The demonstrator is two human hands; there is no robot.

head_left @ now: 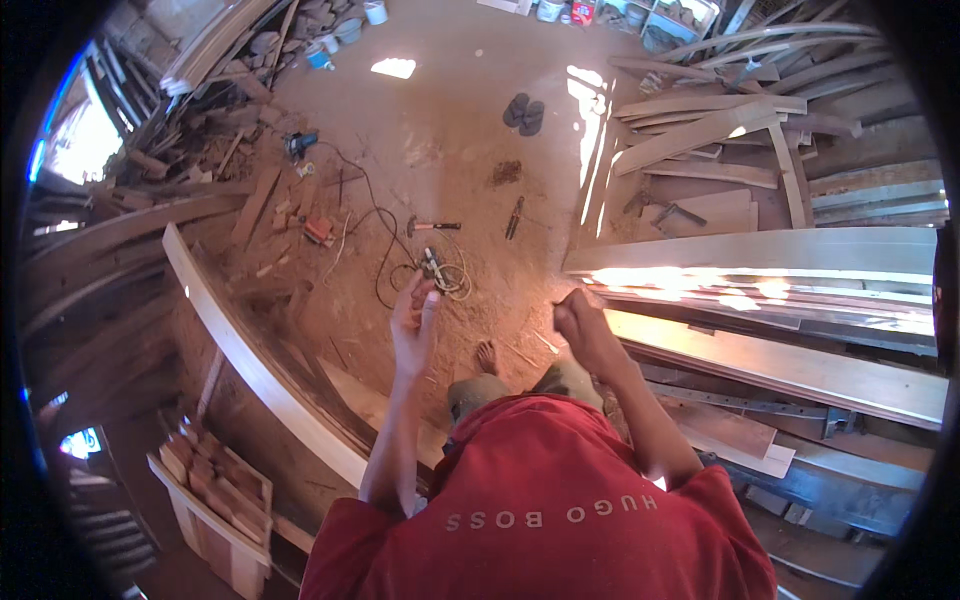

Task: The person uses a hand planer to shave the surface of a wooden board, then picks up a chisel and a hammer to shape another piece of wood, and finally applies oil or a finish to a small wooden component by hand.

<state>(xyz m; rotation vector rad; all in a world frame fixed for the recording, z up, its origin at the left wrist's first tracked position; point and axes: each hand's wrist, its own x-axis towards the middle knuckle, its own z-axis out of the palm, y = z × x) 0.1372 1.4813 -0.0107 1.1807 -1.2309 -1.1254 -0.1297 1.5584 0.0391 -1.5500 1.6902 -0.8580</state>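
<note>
My left hand (pixel 413 312) is raised in front of me, its fingers loosely bent and the thumb apart from them. I see nothing held in it. Just beyond its fingertips, a power socket (pixel 432 265) lies in a tangle of yellowish cord (pixel 457 283) on the floor. To the right, my right hand (pixel 582 322) is closed, with the fingers curled in. Whatever it may hold is hidden. This hand is near the ends of the stacked boards (pixel 700 338). A hammer (pixel 435 226) and dark pliers-like tool (pixel 515 218) rest on the dusty floor ahead.
A long curved plank (pixel 250 350) runs along my left, near a wooden crate of blocks (pixel 215 500). A blue power tool (pixel 300 145) trails a dark cable. Timber pieces (pixel 710 130) pile up at the right. Black sandals (pixel 523 114) lie farther off.
</note>
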